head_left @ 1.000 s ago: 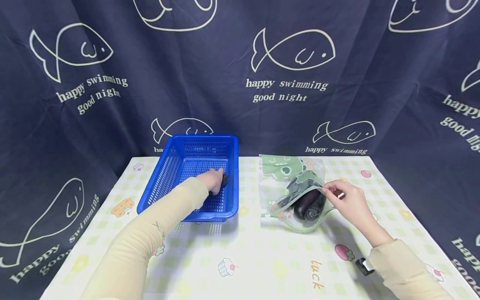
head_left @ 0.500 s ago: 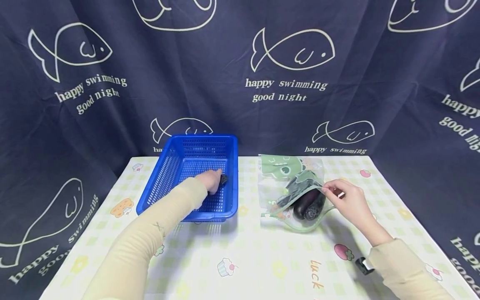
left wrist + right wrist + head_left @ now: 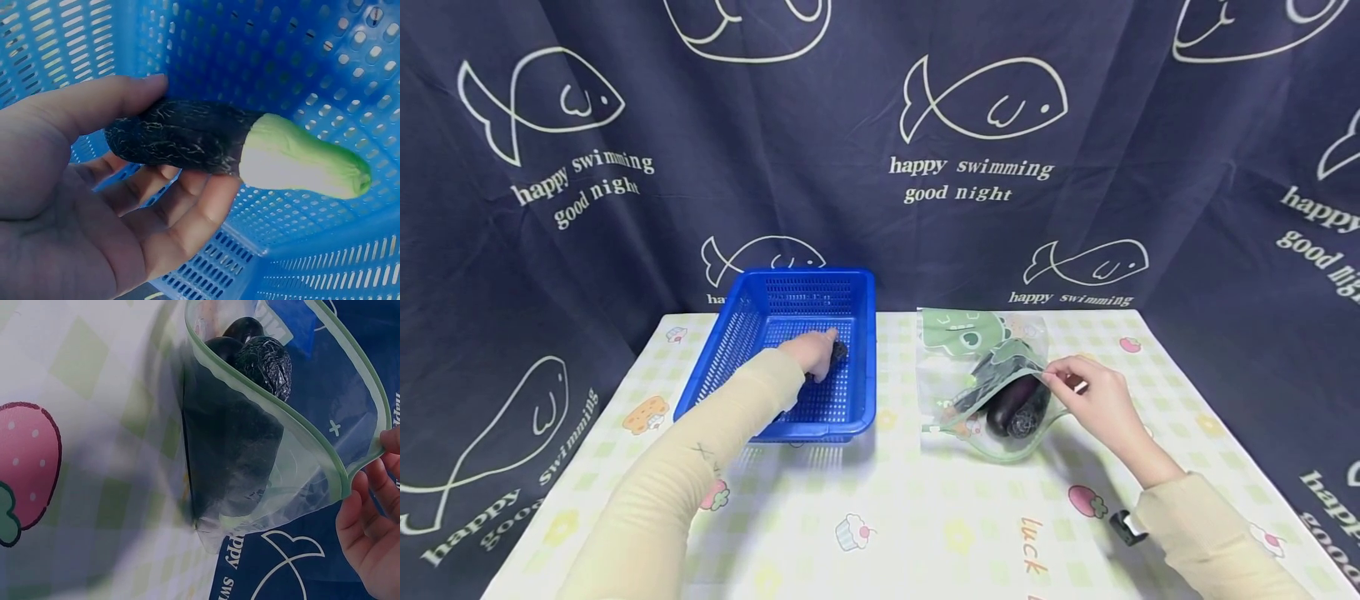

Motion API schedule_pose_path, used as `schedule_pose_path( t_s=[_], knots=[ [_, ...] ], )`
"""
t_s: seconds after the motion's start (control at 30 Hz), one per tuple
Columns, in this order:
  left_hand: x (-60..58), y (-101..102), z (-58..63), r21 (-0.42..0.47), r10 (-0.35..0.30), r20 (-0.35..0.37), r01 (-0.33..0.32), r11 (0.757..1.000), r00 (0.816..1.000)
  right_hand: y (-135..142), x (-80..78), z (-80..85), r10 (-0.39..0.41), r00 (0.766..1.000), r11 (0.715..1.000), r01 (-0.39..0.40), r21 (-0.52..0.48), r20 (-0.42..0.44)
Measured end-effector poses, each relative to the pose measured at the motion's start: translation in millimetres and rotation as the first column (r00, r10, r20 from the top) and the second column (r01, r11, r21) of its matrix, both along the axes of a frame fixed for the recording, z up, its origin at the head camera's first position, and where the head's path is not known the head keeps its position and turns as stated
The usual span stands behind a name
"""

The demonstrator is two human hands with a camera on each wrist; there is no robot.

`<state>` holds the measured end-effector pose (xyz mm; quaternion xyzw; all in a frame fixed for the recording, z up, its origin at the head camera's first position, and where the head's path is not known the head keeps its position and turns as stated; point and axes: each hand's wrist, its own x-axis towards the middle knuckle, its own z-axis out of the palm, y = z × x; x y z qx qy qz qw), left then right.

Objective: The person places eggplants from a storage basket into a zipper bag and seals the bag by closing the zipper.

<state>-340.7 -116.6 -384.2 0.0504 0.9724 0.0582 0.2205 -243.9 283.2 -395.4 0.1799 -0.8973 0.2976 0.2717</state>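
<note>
Inside the blue plastic basket (image 3: pixel 868 342), my left hand (image 3: pixel 808 352) holds a black, wrinkled vegetable with a pale green end (image 3: pixel 194 137). In the left wrist view, the thumb lies over the black part and the fingers curl beneath it; the green end sticks out to the right. My right hand (image 3: pixel 1096 398) pinches the edge of a clear zip bag with green trim (image 3: pixel 300 422), keeping its mouth apart. Dark, glossy eggplants (image 3: pixel 1011 406) lie in that bag, one with a crinkled black end (image 3: pixel 265 362). Plastic partly veils them.
A checked tablecloth (image 3: pixel 925 533) with printed fruit and cupcakes covers the table. Behind hangs a navy curtain (image 3: pixel 850 208) with white fish prints. A black and white band (image 3: pixel 1127 527) sits by the right sleeve.
My left hand has shifted slightly left in the basket, along with the wrinkled vegetable. The right hand stays at the bag's edge, almost still.
</note>
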Motion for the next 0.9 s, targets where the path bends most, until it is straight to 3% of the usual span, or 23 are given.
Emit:
schedule_pose_path(
  t_s=[0.4, 0.9],
  knots=[
    [0.2, -2, 19.1, 0.035, -0.083, -0.097, 0.087, 0.996, 0.992, 0, 1.2, 1.7, -0.003, 1.000, 1.000, 0.003, 0.009, -0.002],
    [6.5, 6, 42.1, 0.116, -0.083, -0.161, 0.102, 0.988, 0.983, 0, -0.4, 0.0, -0.002, 1.000, 1.000, 0.002, 0.006, -0.007]
  ],
)
